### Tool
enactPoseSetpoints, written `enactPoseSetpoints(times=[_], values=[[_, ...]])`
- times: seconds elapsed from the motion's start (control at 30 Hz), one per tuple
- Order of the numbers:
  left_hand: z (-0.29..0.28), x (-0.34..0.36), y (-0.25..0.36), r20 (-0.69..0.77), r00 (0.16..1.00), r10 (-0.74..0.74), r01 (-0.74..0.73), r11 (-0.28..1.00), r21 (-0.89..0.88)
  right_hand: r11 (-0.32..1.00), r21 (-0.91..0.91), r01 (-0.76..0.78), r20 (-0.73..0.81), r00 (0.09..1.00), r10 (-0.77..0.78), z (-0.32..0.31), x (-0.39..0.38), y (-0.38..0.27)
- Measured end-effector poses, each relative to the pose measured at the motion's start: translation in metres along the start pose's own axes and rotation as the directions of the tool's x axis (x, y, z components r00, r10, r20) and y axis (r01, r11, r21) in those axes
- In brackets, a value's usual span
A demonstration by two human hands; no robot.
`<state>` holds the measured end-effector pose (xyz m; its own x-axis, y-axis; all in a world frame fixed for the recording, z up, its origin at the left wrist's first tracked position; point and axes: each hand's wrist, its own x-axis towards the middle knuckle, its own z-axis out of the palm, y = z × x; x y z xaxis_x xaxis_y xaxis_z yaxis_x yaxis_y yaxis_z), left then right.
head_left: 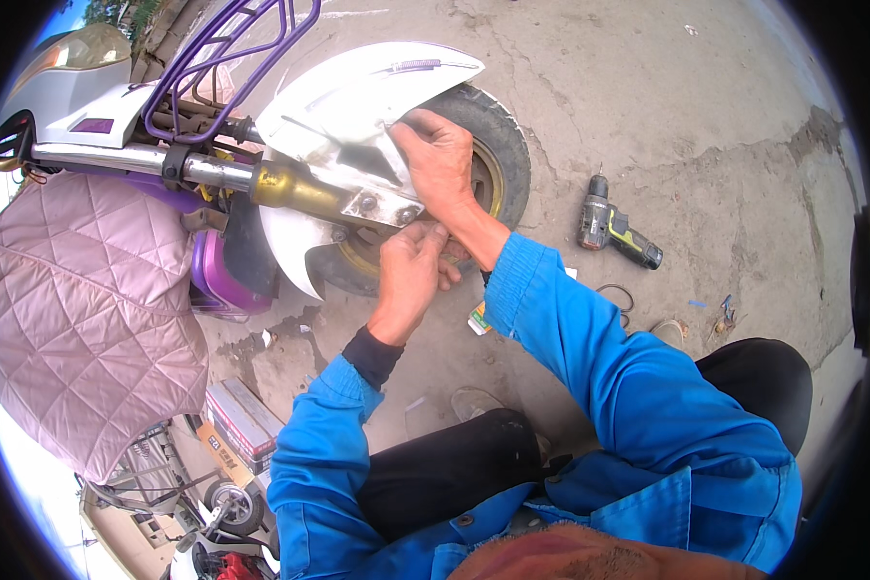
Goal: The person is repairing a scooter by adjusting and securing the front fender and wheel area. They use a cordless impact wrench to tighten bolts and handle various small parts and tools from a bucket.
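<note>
My right hand (435,164) has its fingers curled on the edge of the white front fender (372,72) of a scooter. My left hand (411,261) is closed just below the bolted white fork plate (387,209), its thumb raised to the plate's lower edge; what its fingers hold there is hidden. The gold-and-chrome fork leg (280,184) runs across the fender to that plate. Behind both hands is the front wheel (507,145), with a black tyre and a gold rim, partly hidden by the fender and my arms.
A cordless drill (609,227) lies on the cracked concrete (706,145) at right, near small loose items. At left are a purple rack (203,48), a pink quilted cover (77,290), cardboard boxes (242,425) and another vehicle's wheel (237,503). My knees frame the lower middle.
</note>
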<state>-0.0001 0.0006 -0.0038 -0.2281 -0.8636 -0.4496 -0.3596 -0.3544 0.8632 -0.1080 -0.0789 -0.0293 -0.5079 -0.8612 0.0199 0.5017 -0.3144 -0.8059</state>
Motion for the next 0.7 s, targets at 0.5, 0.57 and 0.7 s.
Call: enactPoseSetpoints(times=[0.5, 0.57, 0.7], values=[[0.0007, 0.0004, -0.0009, -0.015, 1.0, 0.0, 0.0, 1.0, -0.012, 0.999, 0.03, 0.035, -0.067, 0.997, -0.033, 0.0039, 0.003, 0.0078], [0.0005, -0.0002, -0.001, -0.021, 1.0, 0.012, -0.012, 1.0, -0.026, 0.994, 0.105, -0.026, -0.065, 0.997, 0.033, 0.0048, 0.0038, 0.007], [0.0003, -0.0001, -0.0013, -0.072, 0.997, 0.024, -0.023, 1.0, 0.02, 0.994, 0.086, -0.065, -0.006, 0.998, 0.066, -0.0001, 0.0052, 0.0047]])
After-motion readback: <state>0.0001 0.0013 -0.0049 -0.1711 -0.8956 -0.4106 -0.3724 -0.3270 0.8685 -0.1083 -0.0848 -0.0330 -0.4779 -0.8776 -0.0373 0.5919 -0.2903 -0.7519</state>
